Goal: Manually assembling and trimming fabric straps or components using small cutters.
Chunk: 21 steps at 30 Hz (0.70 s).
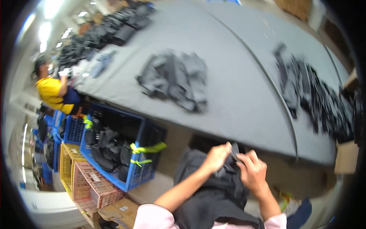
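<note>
My left hand [216,156] and my right hand [252,171] both grip the top edge of a dark grey garment [213,191] that hangs in front of me, below the near edge of a long grey table [236,95]. The two hands are close together, fingers pinched on the cloth. A loose heap of dark grey garments [175,80] lies on the table ahead. A longer row of dark garments [316,99] runs along the table's right side.
A blue crate [148,141] with dark garments and yellow-green straps stands left of me, beside yellow [66,160] and pink crates [91,183]. A person in a yellow top [53,93] works at the table's far left. A cardboard box [347,156] sits right.
</note>
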Each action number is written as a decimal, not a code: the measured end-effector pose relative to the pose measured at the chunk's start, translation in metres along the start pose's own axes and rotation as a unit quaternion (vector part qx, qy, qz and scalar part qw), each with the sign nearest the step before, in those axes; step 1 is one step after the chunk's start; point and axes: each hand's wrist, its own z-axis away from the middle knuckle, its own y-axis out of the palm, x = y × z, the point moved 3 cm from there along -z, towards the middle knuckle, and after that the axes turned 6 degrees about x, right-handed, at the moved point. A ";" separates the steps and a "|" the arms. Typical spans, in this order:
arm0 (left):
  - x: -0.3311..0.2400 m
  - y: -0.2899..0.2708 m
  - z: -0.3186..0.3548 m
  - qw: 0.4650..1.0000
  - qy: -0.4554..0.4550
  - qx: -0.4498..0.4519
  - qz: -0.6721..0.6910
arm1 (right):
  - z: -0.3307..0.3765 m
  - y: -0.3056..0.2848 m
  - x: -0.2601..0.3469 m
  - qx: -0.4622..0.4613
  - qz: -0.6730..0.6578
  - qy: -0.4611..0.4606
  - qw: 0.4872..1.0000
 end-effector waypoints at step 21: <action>-0.018 -0.020 0.007 0.998 -0.037 -0.010 -0.055 | -0.018 -0.006 0.009 0.020 -0.206 0.081 0.975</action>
